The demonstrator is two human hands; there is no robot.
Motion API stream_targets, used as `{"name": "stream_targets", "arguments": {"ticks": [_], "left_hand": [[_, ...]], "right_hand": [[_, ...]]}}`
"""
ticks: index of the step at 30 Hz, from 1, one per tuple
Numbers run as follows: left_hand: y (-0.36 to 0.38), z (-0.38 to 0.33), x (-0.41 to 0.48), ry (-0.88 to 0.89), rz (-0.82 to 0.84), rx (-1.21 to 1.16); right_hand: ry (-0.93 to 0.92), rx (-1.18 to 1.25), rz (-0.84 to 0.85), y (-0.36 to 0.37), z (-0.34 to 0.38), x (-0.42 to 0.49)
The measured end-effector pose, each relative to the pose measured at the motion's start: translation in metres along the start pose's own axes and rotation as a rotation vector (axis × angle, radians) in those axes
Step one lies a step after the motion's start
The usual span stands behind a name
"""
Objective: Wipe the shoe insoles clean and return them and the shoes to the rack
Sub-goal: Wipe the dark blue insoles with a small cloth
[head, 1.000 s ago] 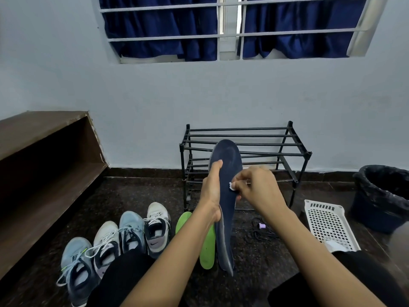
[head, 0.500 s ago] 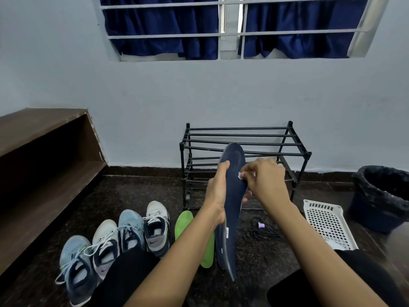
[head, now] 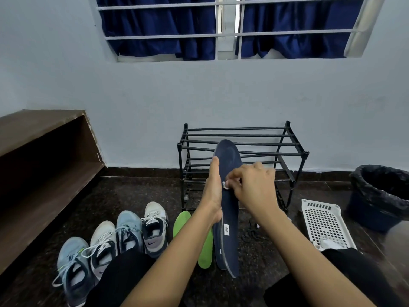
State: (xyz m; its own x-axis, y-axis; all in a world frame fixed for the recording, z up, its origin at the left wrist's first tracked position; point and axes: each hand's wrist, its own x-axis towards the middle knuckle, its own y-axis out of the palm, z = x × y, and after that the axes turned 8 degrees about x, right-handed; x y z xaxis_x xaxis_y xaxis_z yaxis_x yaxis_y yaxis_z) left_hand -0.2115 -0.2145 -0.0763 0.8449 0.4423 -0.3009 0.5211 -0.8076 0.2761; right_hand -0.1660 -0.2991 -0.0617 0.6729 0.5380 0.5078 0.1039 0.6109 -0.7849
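Note:
A dark navy insole (head: 229,218) stands nearly upright in front of me, toe end up. My left hand (head: 213,191) grips its left edge at mid-length. My right hand (head: 254,187) pinches a small white wipe (head: 225,185) and presses it on the insole's face. A green insole (head: 204,251) lies on the dark floor just left of the navy one. Several sneakers (head: 152,227) stand in a row on the floor at lower left. The black metal shoe rack (head: 294,151) stands against the wall behind the insole, with nothing seen on its bars.
A white perforated tray (head: 325,222) lies on the floor at right, holding something white at its near end. A black-lined bin (head: 380,196) stands at far right. A brown wooden shelf (head: 44,156) runs along the left. A dark cord (head: 252,231) lies behind the insole.
My right hand with the wipe has slid down the insole from half a second ago. The insole has tilted back toward upright.

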Motion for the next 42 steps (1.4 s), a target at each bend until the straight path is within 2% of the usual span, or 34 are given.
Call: {"name": "stream_targets", "arguments": {"ticks": [5,7,11,14,18,24,28,33,35,39,42], "left_hand": [[0.008,0.004,0.0,0.007,0.089,-0.088],[0.008,0.002,-0.001,0.002,0.113,-0.104],[0.001,0.002,0.002,-0.016,0.114,-0.07],[-0.007,0.002,0.006,-0.019,0.045,0.046],[-0.01,0.001,0.007,-0.023,-0.016,0.08],[-0.002,0.003,0.002,-0.014,0.032,0.043],[0.01,0.009,0.004,-0.022,0.031,-0.057],[0.012,0.014,0.005,-0.017,0.074,0.044],[0.007,0.012,0.007,-0.018,0.072,0.03],[-0.004,0.008,0.008,-0.04,0.033,-0.02],[-0.011,0.009,0.012,-0.035,0.015,0.092]], "right_hand": [[0.119,0.088,-0.22,-0.001,-0.017,0.014],[0.135,0.11,-0.258,0.002,-0.017,0.015],[0.088,0.182,-0.17,0.005,-0.01,0.008],[-0.03,0.147,-0.088,0.012,0.002,-0.006],[-0.101,0.071,-0.095,0.019,0.008,-0.015],[-0.009,-0.009,-0.199,0.012,-0.004,0.001],[0.144,0.017,-0.222,0.008,-0.022,0.016],[0.233,0.13,-0.274,0.006,-0.035,0.026],[0.193,0.201,-0.249,0.006,-0.032,0.025],[0.075,0.194,-0.158,0.009,-0.015,0.01],[-0.031,0.158,-0.081,0.014,0.001,-0.006]]}}
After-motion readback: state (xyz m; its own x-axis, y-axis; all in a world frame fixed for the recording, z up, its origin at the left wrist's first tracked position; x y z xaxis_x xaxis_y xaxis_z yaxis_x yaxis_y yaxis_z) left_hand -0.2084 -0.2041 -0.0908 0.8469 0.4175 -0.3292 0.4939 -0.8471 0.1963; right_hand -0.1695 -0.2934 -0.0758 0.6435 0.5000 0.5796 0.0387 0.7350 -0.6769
